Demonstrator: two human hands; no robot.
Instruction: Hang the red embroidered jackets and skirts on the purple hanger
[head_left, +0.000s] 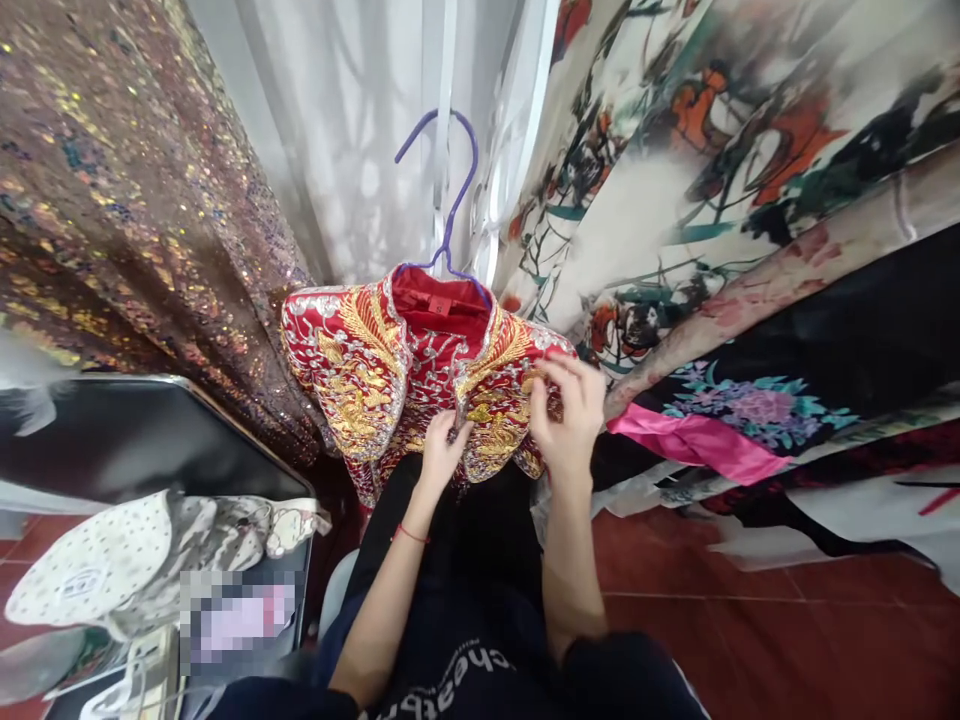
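A red jacket (pixel 364 375) with gold and silver embroidery hangs on a purple hanger (pixel 474 165), its collar up and its front parted. A small red label (pixel 439 306) shows inside the neck. My left hand (pixel 444 448) pinches the front edge of the jacket on the right side, low down. Over the jacket's right shoulder is my right hand (pixel 570 410), fingers bent and spread a little, near or touching the cloth. Whether its fingertips hold any fabric is hard to make out. A thin red cord is round my left wrist.
Sequined fabric (pixel 165 200) hangs at left, a white curtain (pixel 337 130) behind, and floral-patterned fabric (pixel 637 200) at right. A spotted hat (pixel 97 560) lies on a dark surface at lower left. Pink ribbon (pixel 697 440) hangs on the right, above the red tiled floor (pixel 675 640).
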